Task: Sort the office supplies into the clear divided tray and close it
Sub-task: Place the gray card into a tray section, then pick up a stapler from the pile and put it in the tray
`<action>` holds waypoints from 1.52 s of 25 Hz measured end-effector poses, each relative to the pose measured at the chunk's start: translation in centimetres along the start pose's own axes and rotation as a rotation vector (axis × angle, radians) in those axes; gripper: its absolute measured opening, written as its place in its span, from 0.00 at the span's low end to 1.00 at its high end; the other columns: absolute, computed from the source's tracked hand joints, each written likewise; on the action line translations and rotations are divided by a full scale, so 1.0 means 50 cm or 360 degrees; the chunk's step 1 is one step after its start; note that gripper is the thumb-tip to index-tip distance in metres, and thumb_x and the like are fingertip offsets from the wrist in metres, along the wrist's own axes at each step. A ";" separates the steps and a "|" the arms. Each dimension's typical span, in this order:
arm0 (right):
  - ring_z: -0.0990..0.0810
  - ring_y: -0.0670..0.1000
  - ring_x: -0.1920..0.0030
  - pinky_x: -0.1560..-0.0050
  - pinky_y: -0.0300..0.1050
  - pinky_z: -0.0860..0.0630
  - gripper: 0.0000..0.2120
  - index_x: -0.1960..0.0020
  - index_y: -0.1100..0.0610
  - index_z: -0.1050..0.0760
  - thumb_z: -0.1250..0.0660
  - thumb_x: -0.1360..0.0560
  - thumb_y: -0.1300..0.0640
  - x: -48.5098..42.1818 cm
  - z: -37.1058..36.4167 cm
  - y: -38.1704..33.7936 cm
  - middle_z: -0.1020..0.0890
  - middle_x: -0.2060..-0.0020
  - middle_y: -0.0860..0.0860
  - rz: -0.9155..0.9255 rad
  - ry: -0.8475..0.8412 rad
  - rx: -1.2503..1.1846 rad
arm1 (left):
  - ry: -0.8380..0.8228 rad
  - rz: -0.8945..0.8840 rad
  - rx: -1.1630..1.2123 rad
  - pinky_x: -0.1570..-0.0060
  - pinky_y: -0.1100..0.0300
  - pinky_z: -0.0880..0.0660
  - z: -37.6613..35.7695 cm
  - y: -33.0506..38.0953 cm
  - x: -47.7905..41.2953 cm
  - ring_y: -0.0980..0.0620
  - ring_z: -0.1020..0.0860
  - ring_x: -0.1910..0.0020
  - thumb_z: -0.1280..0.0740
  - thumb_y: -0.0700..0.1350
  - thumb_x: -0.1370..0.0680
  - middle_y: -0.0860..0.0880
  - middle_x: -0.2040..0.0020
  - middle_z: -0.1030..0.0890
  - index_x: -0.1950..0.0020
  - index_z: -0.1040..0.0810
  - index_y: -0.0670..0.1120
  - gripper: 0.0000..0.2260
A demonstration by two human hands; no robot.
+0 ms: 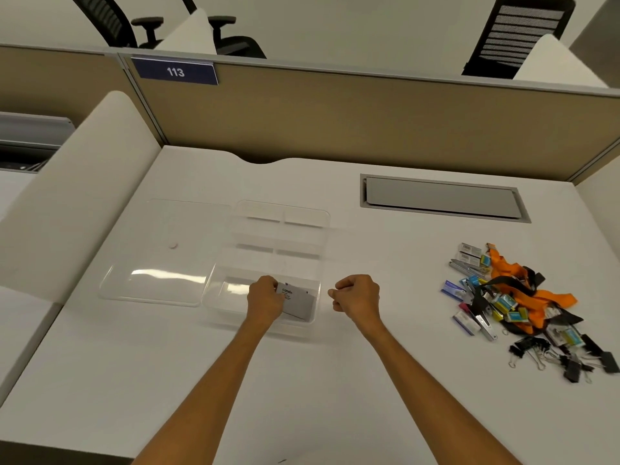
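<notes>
Head view, the only 1: clear divided tray [303, 236] lies open on the white desk [385, 380], its lid [161, 260] flat beside it on the person's left, the 2 touching or nearly so along the near part of their shared edge. Tray long axis runs away from the person, leaning slightly right; small compartments at the far end, 1 wide compartment nearest. Left hand [265, 302] is inside that near compartment, fingers curled onto a grey card [299, 302] with small print, which lies tilted against the compartment floor; grip looks like a pinch on the card's left edge. Right hand [357, 297] is just right of the tray's near corner, fist loosely closed, thumb on forefinger; cannot tell if anything small is held. Unsorted office supplies [523, 303] sit in 1 heap well to the right: orange and black lanyards, small boxes, metal clips, black binder clips at the near end. Heap stretches roughly far to near, skewed right. Judgement: right hand is clearly the nearer for the next pick; reach goes rightward, away from the tray. Sorting barely begun; small compartments look empty, lid off
</notes>
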State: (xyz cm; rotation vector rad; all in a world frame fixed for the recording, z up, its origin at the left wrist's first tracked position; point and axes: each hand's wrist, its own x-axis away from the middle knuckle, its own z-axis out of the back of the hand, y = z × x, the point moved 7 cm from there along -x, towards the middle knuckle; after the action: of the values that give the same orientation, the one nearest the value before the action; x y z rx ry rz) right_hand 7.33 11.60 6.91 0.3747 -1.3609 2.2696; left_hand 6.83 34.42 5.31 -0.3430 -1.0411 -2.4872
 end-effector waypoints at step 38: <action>0.23 0.45 0.59 0.58 0.31 0.27 0.15 0.45 0.55 0.21 0.23 0.30 0.61 -0.035 0.547 0.429 0.21 0.52 0.49 -0.0033 0.0556 0.0118 | -0.0725 -0.0846 -0.0195 0.45 0.62 0.25 -0.565 0.444 0.193 0.52 0.22 0.48 0.30 0.38 0.23 0.47 0.40 0.20 0.40 0.22 0.47 0.13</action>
State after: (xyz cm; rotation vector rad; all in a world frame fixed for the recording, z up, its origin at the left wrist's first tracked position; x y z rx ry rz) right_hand -2.44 -21.58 2.84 0.0118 -1.0922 2.2423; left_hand 6.95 -2.74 3.21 -0.7892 -1.2882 -3.0408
